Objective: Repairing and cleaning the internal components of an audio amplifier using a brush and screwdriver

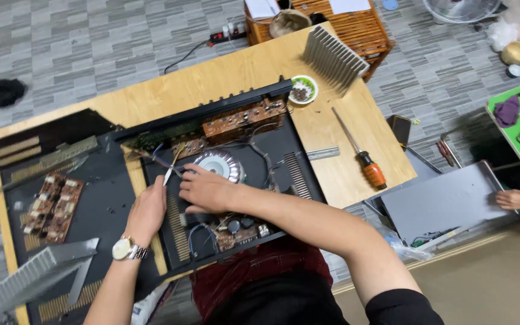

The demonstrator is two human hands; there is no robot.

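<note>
A pale wooden table (332,129) holds a black metal chassis (284,147) with brown circuit boards (245,117) and a silver round transformer (216,162). At three o'clock lies a screwdriver (359,151) with an orange and black handle; at twelve, a green-rimmed white bowl (303,89). The floor (91,42) shows grey striped tiles, and the left wrist wears a silver and gold watch (126,248).

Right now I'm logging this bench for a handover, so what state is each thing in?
Amplifier chassis: cover off, boards and wires exposed.
Round transformer: seated in the chassis.
Left hand: holding a thin tool among the wires.
Right hand: resting by the transformer.
Screwdriver: lying flat, untouched.
Small bowl: upright, holding small parts.
Loose circuit board: removed, lying on a panel.
</note>
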